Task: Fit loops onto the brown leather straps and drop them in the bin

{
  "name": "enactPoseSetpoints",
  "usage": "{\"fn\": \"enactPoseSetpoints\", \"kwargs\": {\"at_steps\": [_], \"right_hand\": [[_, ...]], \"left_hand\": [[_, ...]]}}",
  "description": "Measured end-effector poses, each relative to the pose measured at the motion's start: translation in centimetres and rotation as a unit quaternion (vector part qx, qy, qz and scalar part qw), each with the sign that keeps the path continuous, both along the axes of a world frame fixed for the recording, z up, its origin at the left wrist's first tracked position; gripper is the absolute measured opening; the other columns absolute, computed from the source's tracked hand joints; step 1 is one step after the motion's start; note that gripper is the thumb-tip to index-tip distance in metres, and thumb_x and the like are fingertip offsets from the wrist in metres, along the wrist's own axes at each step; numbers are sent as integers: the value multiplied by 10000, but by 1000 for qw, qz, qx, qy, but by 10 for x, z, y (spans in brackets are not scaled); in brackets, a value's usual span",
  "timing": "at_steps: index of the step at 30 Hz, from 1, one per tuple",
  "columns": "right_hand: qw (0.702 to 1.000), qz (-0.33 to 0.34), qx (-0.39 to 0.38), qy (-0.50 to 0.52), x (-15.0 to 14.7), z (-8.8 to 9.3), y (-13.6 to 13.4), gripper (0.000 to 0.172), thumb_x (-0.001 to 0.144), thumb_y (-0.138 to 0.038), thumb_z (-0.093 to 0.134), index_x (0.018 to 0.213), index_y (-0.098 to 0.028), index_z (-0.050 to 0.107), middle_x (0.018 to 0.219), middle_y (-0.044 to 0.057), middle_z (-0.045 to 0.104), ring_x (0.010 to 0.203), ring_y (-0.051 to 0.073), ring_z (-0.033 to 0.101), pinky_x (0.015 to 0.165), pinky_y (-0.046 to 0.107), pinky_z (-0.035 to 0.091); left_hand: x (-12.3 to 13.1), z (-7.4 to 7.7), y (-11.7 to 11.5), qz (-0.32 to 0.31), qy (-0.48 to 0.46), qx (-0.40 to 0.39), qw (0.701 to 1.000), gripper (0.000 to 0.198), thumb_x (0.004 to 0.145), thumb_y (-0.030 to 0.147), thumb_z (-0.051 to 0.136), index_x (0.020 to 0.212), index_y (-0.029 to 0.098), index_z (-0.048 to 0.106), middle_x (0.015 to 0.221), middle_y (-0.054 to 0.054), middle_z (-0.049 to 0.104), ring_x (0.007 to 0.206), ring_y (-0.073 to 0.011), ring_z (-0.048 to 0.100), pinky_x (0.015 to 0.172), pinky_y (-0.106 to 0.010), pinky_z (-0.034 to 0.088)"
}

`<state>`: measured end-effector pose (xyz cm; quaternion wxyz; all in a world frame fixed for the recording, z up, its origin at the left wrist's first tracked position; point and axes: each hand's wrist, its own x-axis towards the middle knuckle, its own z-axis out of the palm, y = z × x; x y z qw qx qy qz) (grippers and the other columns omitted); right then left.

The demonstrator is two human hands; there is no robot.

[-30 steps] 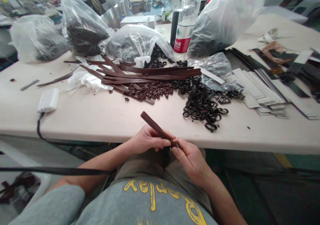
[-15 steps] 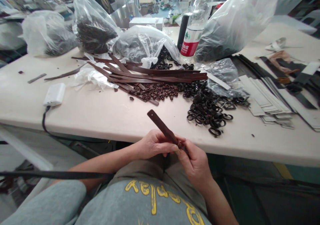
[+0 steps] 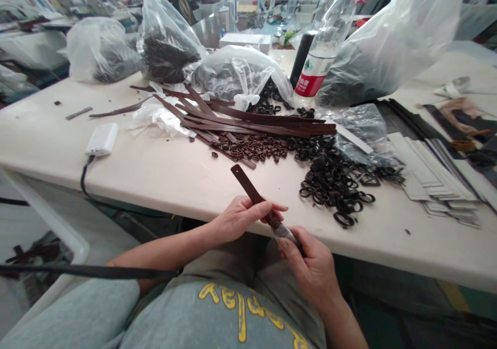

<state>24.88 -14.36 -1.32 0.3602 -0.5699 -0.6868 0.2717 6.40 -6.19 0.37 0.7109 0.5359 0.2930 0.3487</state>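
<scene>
Near black rings (image 3: pixel 326 178), left fingers (image 3: pixel 258 212) pinch a brown strap (image 3: pixel 246 183), right fingers (image 3: pixel 292 250) an adjoining greyish piece (image 3: pixel 284 231).

Right hand (image 3: pixel 310 261) drawn away from left hand (image 3: pixel 240 218); greyish piece (image 3: pixel 284 232) now showing between them, below brown strap (image 3: pixel 245 183)

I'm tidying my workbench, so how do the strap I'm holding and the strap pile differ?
The strap is in your left hand; the pile lies on the table. The strap's visible part is shorter; the pile's overlapping straps look longer. Both are dark brown.
</scene>
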Motion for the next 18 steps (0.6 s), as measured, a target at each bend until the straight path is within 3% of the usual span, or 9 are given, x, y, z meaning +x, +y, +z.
{"fn": "enactPoseSetpoints", "kwargs": {"at_steps": [3,7,13,15,18], "right_hand": [[999,17,-24,-12,3,1,0,270,991,-374,492,805,-206,591,639,-17,595,587,153,562,545,257,397],[999,33,-39,-2,3,3,-1,289,989,-371,489,760,-211,563,629,-21,579,566,148,540,544,256,385],[999,-26,-37,12,-3,9,-1,318,989,-404,489,735,-222,549,590,-36,527,528,143,499,555,259,374],[999,-29,-35,12,-5,11,0,314,984,-417,492,741,-229,554,585,-37,525,520,148,500,550,261,378],[999,-26,-36,2,-6,13,3,327,970,-456,501,722,-247,547,566,-37,524,492,158,482,517,272,367]], "left_hand": [[-3,2,6,11,16,4,1000,493,939,580,587,1005,128,771,855,-101,734,772,-208,663,770,-313,515],[-5,3,14,27,2,17,999,496,972,556,550,994,111,768,858,-117,737,753,-206,663,745,-312,515],[-4,6,13,-20,-38,-18,999,557,849,596,708,1188,154,722,958,-108,736,839,-220,663,805,-311,494],[-3,6,11,-36,-38,-32,998,532,829,584,733,1148,159,741,985,-102,731,892,-230,661,851,-311,484],[-1,3,9,-12,-42,-40,998,443,866,552,696,1017,143,771,928,-81,718,870,-215,641,839,-288,478]]}}
